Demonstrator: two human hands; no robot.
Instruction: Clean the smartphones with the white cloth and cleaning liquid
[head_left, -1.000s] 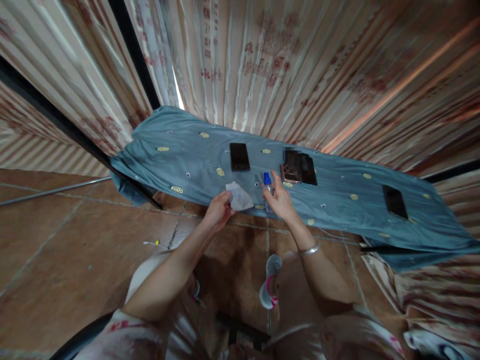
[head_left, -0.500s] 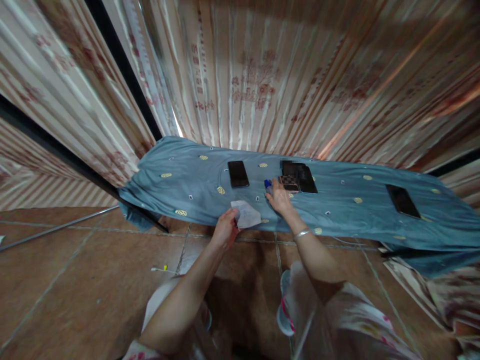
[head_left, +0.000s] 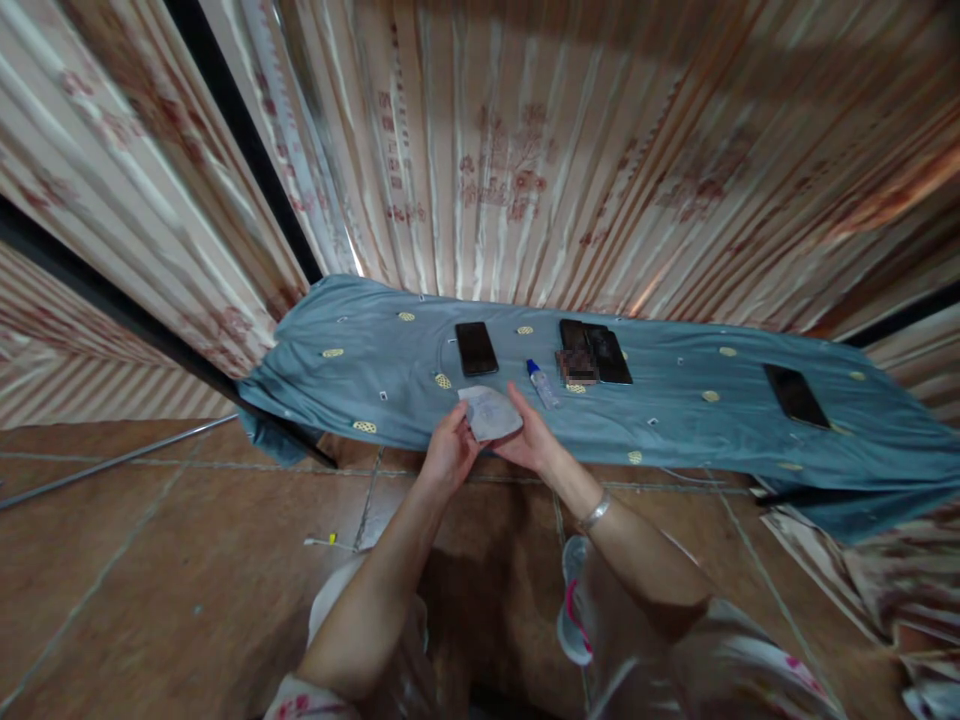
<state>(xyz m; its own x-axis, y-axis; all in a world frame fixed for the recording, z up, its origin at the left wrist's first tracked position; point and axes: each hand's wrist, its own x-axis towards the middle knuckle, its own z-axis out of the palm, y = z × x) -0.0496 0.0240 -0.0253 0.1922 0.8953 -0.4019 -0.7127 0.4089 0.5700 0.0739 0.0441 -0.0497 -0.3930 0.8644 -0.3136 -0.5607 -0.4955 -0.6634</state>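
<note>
1. Over the bench's point(head_left: 675, 410) near edge, left hand point(head_left: 448, 455) and right hand point(head_left: 530, 440) each pinch a pale cloth point(head_left: 491, 413), apparently folded.
2. Spreading it flat between both hands would likely suit wiping best.
3. Just beyond lies a blue-capped bottle point(head_left: 541, 383).

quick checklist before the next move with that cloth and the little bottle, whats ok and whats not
1. Cloth held by both hands, left hand and right hand: ok.
2. Firmness of each grip on the cloth: cannot tell.
3. Blue-capped bottle lies on its side on the blue sheet, apart from both hands: ok.
4. Bottle cap shut tight: cannot tell.
5. Nearest phone lies flat, within view beyond the cloth: ok.
6. Cloth damp or dry: cannot tell.
</note>
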